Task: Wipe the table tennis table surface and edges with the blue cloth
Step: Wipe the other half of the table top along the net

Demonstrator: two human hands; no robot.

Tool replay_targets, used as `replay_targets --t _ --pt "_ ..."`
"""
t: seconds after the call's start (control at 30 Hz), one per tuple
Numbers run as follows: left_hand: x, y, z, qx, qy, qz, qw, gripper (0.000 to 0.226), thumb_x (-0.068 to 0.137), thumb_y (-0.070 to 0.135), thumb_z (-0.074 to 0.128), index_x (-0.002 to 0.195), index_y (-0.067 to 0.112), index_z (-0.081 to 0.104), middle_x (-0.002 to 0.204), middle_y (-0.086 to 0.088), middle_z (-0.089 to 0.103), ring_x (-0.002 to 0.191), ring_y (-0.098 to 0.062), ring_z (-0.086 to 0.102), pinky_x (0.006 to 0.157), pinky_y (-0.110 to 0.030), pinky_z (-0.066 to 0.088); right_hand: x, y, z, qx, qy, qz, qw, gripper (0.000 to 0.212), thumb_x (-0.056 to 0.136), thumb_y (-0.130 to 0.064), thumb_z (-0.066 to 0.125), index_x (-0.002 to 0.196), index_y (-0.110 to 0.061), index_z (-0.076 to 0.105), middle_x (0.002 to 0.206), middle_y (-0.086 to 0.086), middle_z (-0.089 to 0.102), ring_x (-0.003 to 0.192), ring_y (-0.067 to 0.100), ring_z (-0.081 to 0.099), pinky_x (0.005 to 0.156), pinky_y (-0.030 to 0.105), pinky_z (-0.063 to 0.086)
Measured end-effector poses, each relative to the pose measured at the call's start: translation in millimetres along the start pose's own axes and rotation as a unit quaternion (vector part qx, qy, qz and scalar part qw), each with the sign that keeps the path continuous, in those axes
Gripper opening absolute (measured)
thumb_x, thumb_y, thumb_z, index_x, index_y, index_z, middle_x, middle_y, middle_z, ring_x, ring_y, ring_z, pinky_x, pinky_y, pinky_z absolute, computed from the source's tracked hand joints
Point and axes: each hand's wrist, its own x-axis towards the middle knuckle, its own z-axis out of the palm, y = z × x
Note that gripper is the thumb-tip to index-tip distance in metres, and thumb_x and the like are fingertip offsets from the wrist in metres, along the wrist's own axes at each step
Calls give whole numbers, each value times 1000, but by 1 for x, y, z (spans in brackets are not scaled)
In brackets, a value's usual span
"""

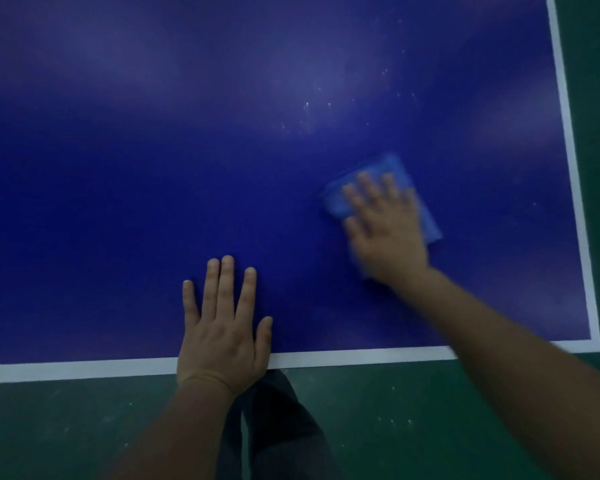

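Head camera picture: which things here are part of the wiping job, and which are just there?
Part of the job:
- blue cloth, pressed flat under the right hand
- table tennis table, with white specks beyond the cloth
- left hand, flat on the table near its white edge line

Just there:
- green floor
- the person's dark trousers

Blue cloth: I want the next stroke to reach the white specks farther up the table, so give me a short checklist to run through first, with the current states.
1. Blue cloth flat on the table tennis table: ok.
2. Right hand presses the cloth with spread fingers: ok.
3. Left hand braced flat by the near white edge line: ok.
4. White specks lie beyond the cloth, unwiped: not ok.
5. Path from cloth to specks free of objects: ok.
6. Cloth dampness: cannot tell.
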Motion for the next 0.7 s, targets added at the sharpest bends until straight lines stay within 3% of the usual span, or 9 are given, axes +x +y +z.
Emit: replay_targets --t 0.07,0.13,0.2,0.27,0.37,0.47,0.57,0.63,0.7 --pt "-1 1 -1 2 -2 0 1000 72 98 48 29 157 8 21 165 -23 15 154 -38 11 122 -62 5 6 64 -10 -13 -15 188 982 59 100 -46 31 154 -24 39 162 6 32 150 37 25 118 62 19" --pt "0 0 -1 0 -3 0 1000 72 98 48 28 157 8 20 165 -23 15 154 -39 11 122 -62 5 4 92 -24 33 -32 376 925 63 100 -51 23 159 -27 27 167 1 18 154 32 11 121 59 8" --pt "0 0 -1 1 -2 2 1000 71 98 48 28 157 8 19 165 -24 15 154 -39 12 122 -62 5 1 71 -22 40 -18 455 889 64 99 -51 21 159 -28 25 168 1 16 154 33 10 120 62 8" --pt "0 0 0 1 1 1 1000 71 98 48 28 157 8 20 164 -24 16 154 -39 12 122 -63 6 -9 16 -10 6 25 369 929 61 100 -47 28 156 -25 35 164 5 27 151 37 21 117 65 17" --pt "1 1 1 -4 6 1 1000 72 97 46 30 156 7 21 164 -24 16 154 -39 12 120 -64 9 -49 -84 1 11 -5 53 999 55 101 -44 38 153 -26 39 163 4 30 151 36 22 119 63 16" --pt "2 0 3 -11 14 3 1000 72 96 46 31 156 6 21 165 -24 15 154 -39 12 120 -65 9 -85 -96 -11 45 -73 -134 987 54 103 -49 38 153 -30 37 164 0 27 154 31 16 122 59 11" --pt "3 1 3 -9 7 -2 1000 73 96 48 31 157 8 21 164 -24 16 154 -39 12 121 -64 8 -76 -22 -7 24 -49 -33 998 55 99 -48 40 150 -27 43 160 3 36 150 34 26 117 63 22" --pt "2 1 3 -5 6 -3 1000 72 97 48 30 157 9 20 164 -24 17 154 -39 13 120 -64 7 -61 33 -10 -2 -43 122 992 59 97 -49 36 151 -25 42 161 4 35 149 36 26 116 64 23" --pt "2 1 4 -3 6 1 1000 71 98 48 28 157 9 19 164 -24 18 153 -40 14 120 -64 8 -43 56 -19 25 -49 298 953 61 100 -51 27 157 -29 32 166 0 22 153 33 15 120 60 13"
